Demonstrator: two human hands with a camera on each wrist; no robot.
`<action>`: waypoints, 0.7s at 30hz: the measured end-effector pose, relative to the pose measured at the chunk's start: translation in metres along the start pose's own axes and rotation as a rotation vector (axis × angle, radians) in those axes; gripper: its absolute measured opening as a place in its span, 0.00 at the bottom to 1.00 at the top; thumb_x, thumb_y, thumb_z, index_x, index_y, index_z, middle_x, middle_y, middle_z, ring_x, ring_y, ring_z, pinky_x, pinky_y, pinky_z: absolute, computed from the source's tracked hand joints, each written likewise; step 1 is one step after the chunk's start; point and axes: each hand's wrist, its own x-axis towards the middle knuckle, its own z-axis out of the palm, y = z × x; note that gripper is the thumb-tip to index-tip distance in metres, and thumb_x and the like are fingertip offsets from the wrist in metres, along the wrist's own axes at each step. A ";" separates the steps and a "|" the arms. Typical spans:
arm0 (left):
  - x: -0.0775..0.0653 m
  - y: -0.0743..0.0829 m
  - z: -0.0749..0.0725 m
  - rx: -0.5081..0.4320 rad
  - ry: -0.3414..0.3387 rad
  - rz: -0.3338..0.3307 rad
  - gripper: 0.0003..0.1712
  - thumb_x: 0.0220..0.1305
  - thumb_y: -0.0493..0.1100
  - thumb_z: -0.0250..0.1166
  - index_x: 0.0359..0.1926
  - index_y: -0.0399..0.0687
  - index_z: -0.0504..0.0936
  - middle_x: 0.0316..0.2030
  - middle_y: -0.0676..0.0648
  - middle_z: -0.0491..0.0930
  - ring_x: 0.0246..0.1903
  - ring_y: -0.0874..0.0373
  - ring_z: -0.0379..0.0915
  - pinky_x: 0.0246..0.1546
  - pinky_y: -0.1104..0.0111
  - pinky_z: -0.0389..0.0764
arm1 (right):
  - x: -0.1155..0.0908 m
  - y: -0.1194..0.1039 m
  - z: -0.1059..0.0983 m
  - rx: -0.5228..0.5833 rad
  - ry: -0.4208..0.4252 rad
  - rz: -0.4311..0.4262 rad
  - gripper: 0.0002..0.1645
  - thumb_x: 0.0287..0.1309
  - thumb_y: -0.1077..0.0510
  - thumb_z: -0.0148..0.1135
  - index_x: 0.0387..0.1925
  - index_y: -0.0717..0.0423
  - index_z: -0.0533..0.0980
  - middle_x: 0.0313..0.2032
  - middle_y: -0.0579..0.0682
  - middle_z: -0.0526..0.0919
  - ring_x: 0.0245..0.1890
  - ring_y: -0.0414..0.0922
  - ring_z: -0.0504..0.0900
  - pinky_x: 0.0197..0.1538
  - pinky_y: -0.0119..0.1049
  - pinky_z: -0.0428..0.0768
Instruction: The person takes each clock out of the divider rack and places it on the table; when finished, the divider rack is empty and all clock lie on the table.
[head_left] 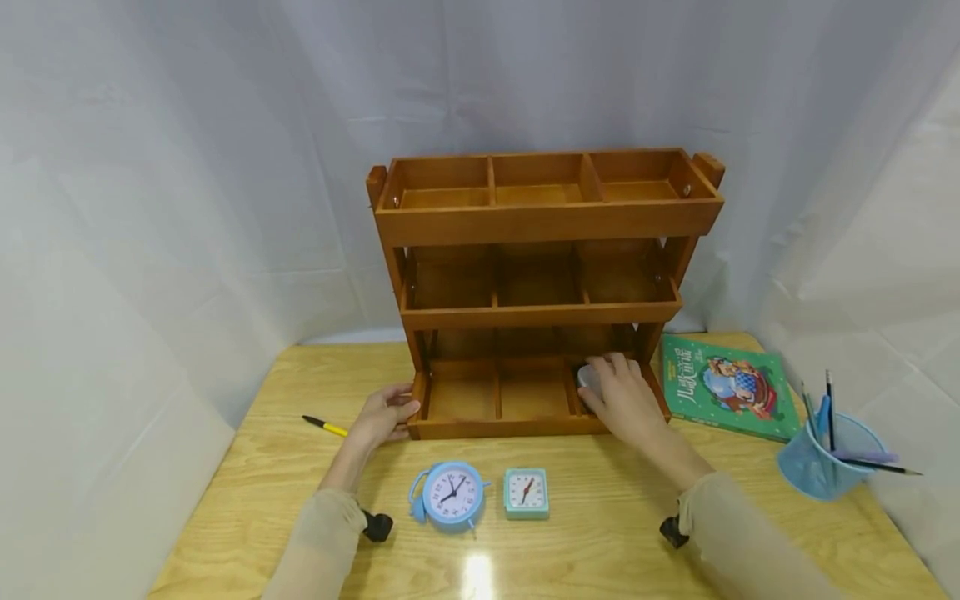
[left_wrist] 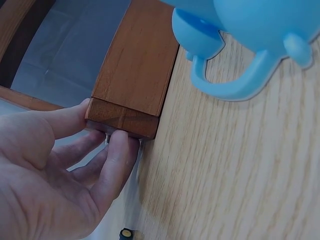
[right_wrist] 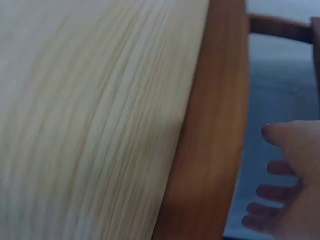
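A brown wooden three-tier shelf [head_left: 547, 218] stands on the table, each tier split into three compartments. My left hand [head_left: 382, 414] holds the left front corner of its bottom tier; the thumb and fingers bracket the board's end [left_wrist: 122, 117] in the left wrist view. Inside the bottom right compartment, my right hand [head_left: 624, 400] is beside a pale round object [head_left: 589, 379], partly covered by the hand. Blurred in the right wrist view, that hand [right_wrist: 295, 185] has its fingers spread apart behind the front board [right_wrist: 212, 120]. A blue alarm clock [head_left: 453, 495] and a small mint-green square clock [head_left: 527, 492] sit in front.
Right of the shelf lies a green picture book [head_left: 731, 387]. A blue mesh pen cup [head_left: 821, 467] with several pens and pencils stands at the table's right. On the left lies a yellow and black pen [head_left: 325, 426]. Pale curtains [head_left: 225, 167] hang behind the table.
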 end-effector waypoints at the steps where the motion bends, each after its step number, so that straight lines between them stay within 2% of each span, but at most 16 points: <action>1: 0.000 0.000 0.000 0.001 0.003 0.000 0.32 0.80 0.41 0.59 0.79 0.40 0.65 0.70 0.30 0.70 0.63 0.41 0.77 0.51 0.57 0.88 | 0.001 0.004 0.002 -0.019 -0.015 0.026 0.31 0.70 0.51 0.70 0.65 0.64 0.74 0.60 0.70 0.75 0.60 0.70 0.75 0.59 0.63 0.80; 4: 0.000 0.000 0.001 0.004 0.005 0.002 0.32 0.80 0.41 0.59 0.78 0.40 0.65 0.70 0.30 0.71 0.63 0.40 0.77 0.52 0.55 0.88 | 0.002 0.014 0.007 -0.034 -0.052 0.082 0.34 0.70 0.50 0.69 0.66 0.68 0.70 0.61 0.74 0.72 0.60 0.73 0.73 0.63 0.67 0.75; 13: -0.002 0.001 0.001 0.005 0.006 0.003 0.32 0.80 0.42 0.60 0.79 0.40 0.65 0.70 0.30 0.70 0.63 0.40 0.77 0.53 0.54 0.88 | 0.013 0.018 0.012 0.017 -0.218 0.210 0.43 0.74 0.42 0.62 0.74 0.68 0.63 0.67 0.78 0.67 0.64 0.78 0.70 0.62 0.71 0.75; 21: 0.000 -0.001 0.000 0.000 0.011 0.004 0.32 0.80 0.42 0.60 0.78 0.40 0.65 0.70 0.30 0.71 0.61 0.42 0.78 0.50 0.57 0.89 | 0.024 0.018 0.009 0.052 -0.293 0.311 0.52 0.68 0.42 0.68 0.75 0.73 0.57 0.63 0.83 0.69 0.60 0.80 0.72 0.62 0.72 0.75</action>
